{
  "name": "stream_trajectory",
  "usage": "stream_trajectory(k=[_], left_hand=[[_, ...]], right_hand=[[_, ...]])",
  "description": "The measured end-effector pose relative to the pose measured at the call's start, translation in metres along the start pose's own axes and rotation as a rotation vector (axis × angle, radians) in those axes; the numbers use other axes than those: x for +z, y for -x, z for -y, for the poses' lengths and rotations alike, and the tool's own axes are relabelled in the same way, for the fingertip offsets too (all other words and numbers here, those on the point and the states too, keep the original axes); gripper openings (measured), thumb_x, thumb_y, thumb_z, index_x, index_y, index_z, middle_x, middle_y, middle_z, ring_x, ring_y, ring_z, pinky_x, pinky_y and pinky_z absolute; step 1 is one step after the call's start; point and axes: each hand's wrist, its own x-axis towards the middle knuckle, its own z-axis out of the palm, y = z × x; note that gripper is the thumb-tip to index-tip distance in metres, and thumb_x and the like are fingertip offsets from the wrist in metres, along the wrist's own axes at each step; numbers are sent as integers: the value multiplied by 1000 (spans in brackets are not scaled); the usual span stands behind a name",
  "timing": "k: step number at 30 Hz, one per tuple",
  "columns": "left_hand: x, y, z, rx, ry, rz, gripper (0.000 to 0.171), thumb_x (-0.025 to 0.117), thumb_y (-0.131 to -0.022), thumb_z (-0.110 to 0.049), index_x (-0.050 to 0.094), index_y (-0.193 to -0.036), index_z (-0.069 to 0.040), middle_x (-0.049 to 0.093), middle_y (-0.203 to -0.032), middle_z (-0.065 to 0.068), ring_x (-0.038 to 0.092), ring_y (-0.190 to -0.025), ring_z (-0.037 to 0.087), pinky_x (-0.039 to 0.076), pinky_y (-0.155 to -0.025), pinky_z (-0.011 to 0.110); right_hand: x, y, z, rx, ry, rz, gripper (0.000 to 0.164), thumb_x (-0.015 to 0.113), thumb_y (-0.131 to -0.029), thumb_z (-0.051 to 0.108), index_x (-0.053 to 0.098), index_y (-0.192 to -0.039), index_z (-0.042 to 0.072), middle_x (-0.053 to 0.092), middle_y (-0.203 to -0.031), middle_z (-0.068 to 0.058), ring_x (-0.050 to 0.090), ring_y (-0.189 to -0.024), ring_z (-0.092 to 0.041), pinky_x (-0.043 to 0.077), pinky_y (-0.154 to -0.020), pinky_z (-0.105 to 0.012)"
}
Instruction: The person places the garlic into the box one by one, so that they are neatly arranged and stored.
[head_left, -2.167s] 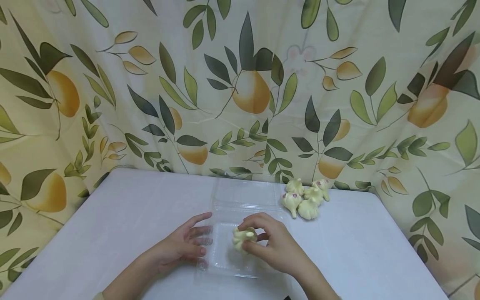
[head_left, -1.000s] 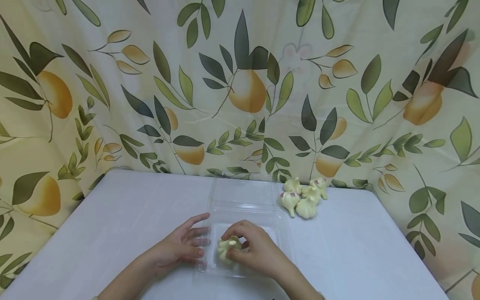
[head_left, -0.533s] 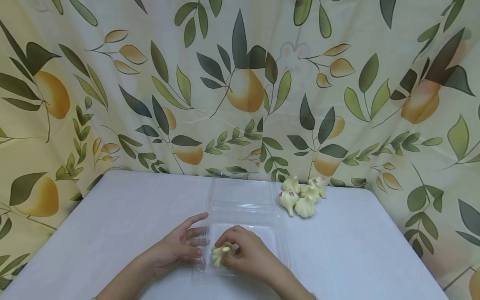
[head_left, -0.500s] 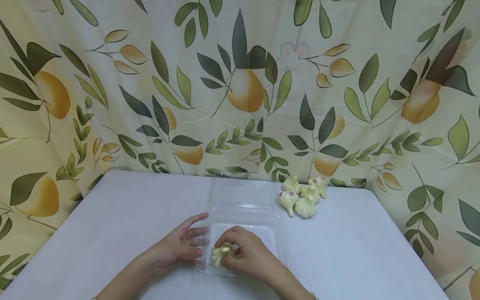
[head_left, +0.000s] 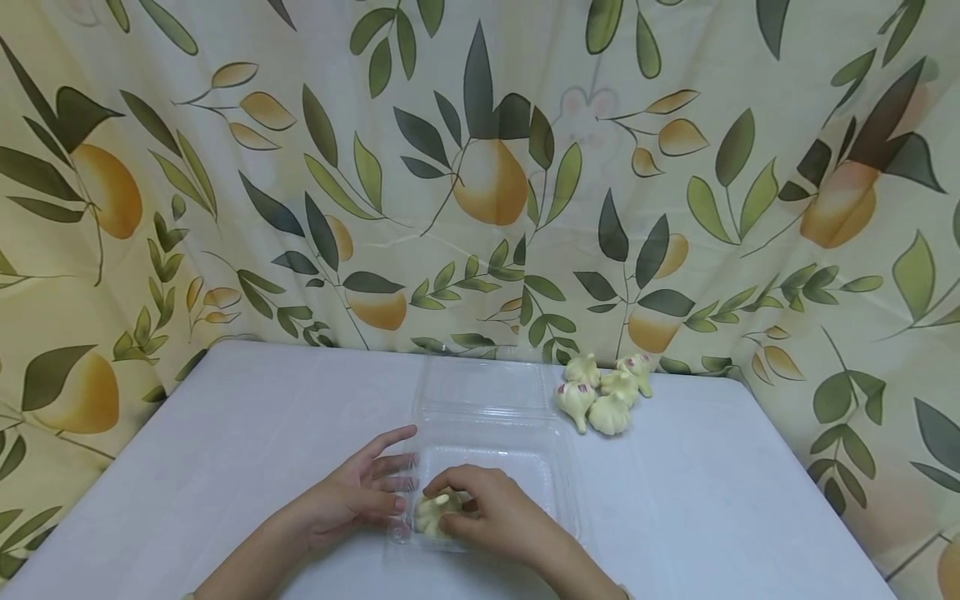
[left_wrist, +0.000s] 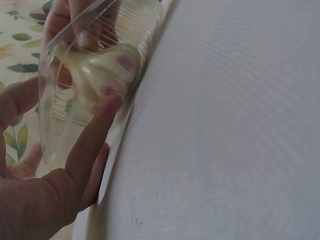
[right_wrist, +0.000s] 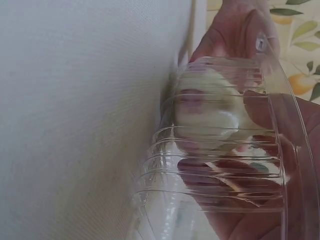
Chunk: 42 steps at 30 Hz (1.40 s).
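Garlic [head_left: 429, 517] is sitting in the box [head_left: 566, 467], right grip [head_left: 491, 512] pinching it, left grip [head_left: 348, 500] lying relaxed alongside; five bulbs [head_left: 617, 388] are apparently waiting outside.

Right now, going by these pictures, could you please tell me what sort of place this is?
Probably an indoor tabletop setup, perhaps staged: a white-topped table with a fruit-and-leaf patterned curtain behind it, and a clear, open plastic container and garlic bulbs on it.

Left hand [head_left: 360, 493], right hand [head_left: 487, 510], forearms [head_left: 258, 550] bare; pale yellowish sleeve slivers [head_left: 626, 592] at head view's bottom edge.
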Motion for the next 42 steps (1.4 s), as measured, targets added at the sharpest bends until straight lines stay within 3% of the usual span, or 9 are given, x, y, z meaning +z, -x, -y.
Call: stream_trajectory(k=[5,15,25,42], left_hand=[[0,1,0,8,2,2,93,71,-86,-1,19,-159,-26,15,-161,29,33,-141,45,55,-88,49],[1,1,0,1,6,5,92,72,-86,-2,20,-159,-25,16,-162,27,32,-142,44,56,-88,49],[2,0,0,-1,6,-1,93,73,-86,-2,20,-159,-26,17,-161,27,32,-142,46,55,-88,51],[0,1,-1,4,12,0,95,73,-86,-1,18,-160,-24,16,-161,28,29,-143,48,55,-89,51]], right_hand=[[0,0,1,0,10,8,29,72,-87,11,69,-115,18,69,-115,9,61,-110,-6,55,-84,-25],[-16,8,9,29,59,-21,32,72,-90,21,66,-121,22,66,-124,10,62,-116,-28,56,-86,-30],[-47,21,19,29,57,-136,36,72,-91,22,63,-126,26,64,-126,11,61,-116,-16,56,-88,-35],[-94,36,5,90,-4,-323,45,77,-88,23,61,-129,30,61,-134,7,62,-120,-22,56,-89,-34]])
